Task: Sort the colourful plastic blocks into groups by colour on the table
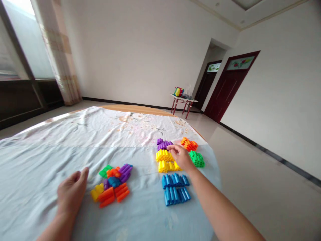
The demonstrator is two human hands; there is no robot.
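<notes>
My right hand (pixel 182 155) reaches out over sorted piles of plastic tube blocks, its fingertips touching the yellow pile (pixel 164 160) just below the purple pile (pixel 163 144); the fingers are curled in a pinch and what they hold is hidden. An orange pile (pixel 189 144) and a green pile (pixel 197 158) lie to its right, and a blue pile (pixel 175 189) sits under my forearm. My left hand (pixel 71 192) rests on the cloth with loosely curled fingers, holding nothing, beside a mixed heap of blocks (pixel 114 183).
A pale cloth (pixel 50 160) covers the round table, stained near the far side. The table edge (pixel 213 160) drops off to the right. A small red-legged table (pixel 183 100) with coloured items stands by dark red doors (pixel 230 87).
</notes>
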